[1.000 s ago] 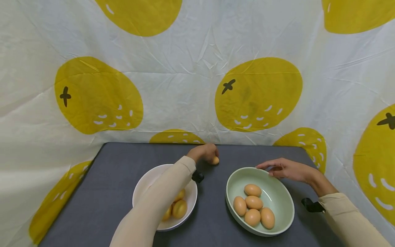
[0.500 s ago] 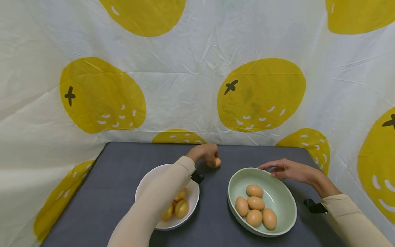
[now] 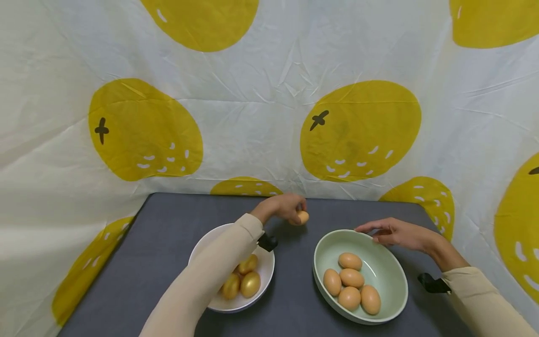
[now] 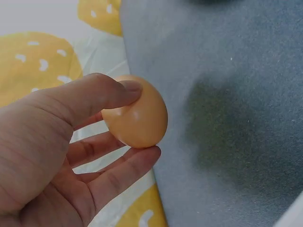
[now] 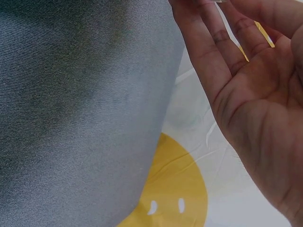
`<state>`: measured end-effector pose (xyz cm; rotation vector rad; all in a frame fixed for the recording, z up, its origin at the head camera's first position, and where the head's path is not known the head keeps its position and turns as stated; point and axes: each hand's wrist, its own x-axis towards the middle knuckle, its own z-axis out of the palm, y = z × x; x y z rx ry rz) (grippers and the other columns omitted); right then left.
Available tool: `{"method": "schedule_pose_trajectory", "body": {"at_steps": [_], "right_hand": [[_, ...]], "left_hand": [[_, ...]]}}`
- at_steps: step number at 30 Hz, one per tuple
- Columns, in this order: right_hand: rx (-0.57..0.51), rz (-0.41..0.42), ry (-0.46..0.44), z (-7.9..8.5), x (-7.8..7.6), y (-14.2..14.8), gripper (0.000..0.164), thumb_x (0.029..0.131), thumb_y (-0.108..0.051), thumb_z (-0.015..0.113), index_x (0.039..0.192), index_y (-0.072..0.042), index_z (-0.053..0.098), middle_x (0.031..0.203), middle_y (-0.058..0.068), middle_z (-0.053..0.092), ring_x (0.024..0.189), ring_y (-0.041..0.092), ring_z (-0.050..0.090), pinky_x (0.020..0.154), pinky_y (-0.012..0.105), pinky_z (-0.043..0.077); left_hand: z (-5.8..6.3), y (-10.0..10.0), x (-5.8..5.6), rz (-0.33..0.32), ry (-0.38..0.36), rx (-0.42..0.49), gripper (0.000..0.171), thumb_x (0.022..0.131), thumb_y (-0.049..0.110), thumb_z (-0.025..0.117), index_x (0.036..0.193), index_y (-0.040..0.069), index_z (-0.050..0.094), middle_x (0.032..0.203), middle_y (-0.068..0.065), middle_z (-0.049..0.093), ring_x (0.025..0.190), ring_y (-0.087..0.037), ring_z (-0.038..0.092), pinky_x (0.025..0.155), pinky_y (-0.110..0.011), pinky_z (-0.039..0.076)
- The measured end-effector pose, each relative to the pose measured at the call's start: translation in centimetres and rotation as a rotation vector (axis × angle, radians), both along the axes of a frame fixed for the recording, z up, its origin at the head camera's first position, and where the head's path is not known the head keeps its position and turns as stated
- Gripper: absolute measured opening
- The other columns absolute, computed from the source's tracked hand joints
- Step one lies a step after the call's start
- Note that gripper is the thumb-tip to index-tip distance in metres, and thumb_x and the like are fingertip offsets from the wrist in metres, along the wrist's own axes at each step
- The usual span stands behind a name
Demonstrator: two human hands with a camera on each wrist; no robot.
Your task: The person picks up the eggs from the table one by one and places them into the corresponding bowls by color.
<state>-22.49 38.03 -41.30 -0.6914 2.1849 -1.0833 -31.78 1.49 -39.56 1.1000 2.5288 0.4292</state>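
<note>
My left hand [image 3: 286, 206] pinches a brown egg [image 4: 137, 116] between thumb and fingertips, just above the table's far side. The egg's shadow falls on the cloth beside it in the left wrist view. To the right, a pale green bowl [image 3: 393, 269] holds several brown eggs [image 3: 351, 277]. My right hand [image 3: 400, 233] holds this bowl's far rim, thumb toward the inside and fingers at the outer side; its fingertips leave the top of the right wrist view. Below my left forearm stands a white bowl [image 3: 206, 243] containing golden eggs [image 3: 250, 284], partly hidden by the sleeve.
A dark grey cloth-covered table [image 3: 168, 229] lies under both bowls. Behind it hangs a white curtain [image 3: 248, 131] printed with yellow fruit shapes. My left sleeve [image 3: 219, 271] crosses over the white bowl.
My left hand has taken the brown egg up off the table and moved slightly right. My right hand stays at the green bowl's rim. The head view has shifted a little.
</note>
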Motion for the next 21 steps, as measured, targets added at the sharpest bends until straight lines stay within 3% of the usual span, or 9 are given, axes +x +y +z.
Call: {"method": "schedule_pose_trajectory", "body": {"at_steps": [9, 21], "right_hand": [[0.000, 0.013, 0.006, 0.1, 0.1, 0.0, 0.045, 0.106, -0.013, 0.051, 0.151, -0.010, 0.048, 0.153, 0.027, 0.043, 0.128, 0.009, 0.056, 0.094, 0.029, 0.054], [-0.015, 0.020, 0.002, -0.1, 0.1, 0.0, 0.046, 0.106, -0.011, 0.051, 0.152, -0.008, 0.047, 0.153, 0.029, 0.041, 0.125, 0.001, 0.056, 0.093, 0.029, 0.054]], "left_hand": [[0.7, -0.1, 1.2, -0.036, 0.036, 0.065, 0.035, 0.085, 0.015, 0.077, 0.118, 0.009, 0.068, 0.110, -0.006, 0.069, 0.094, -0.015, 0.060, 0.081, -0.025, 0.049], [1.4, -0.8, 2.5, -0.055, 0.028, 0.161, 0.036, 0.089, 0.013, 0.072, 0.124, 0.011, 0.065, 0.122, -0.005, 0.068, 0.113, -0.017, 0.062, 0.092, -0.027, 0.049]]}}
